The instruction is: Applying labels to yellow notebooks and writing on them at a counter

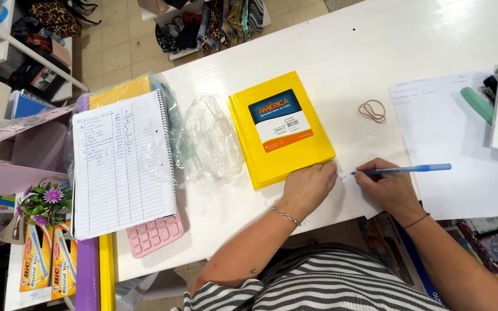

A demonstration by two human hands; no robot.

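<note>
Low in the frame's centre, our left hand (308,185) rests loosely curled, fingertips on a small white label (347,179); just right, our right hand (386,187) grips a blue pen (406,169) writing on it. Above sits the yellow notebook (280,128); beyond, rubber bands (372,110).

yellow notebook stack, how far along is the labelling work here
Done: the yellow notebooks lie stacked on the white table, with their clear wrap off beside them. In hand: the right hand holds a blue pen with its tip on a small white slip, and the left hand rests at the stack's corner. Left: no handwritten slip shows on the top cover.
</note>
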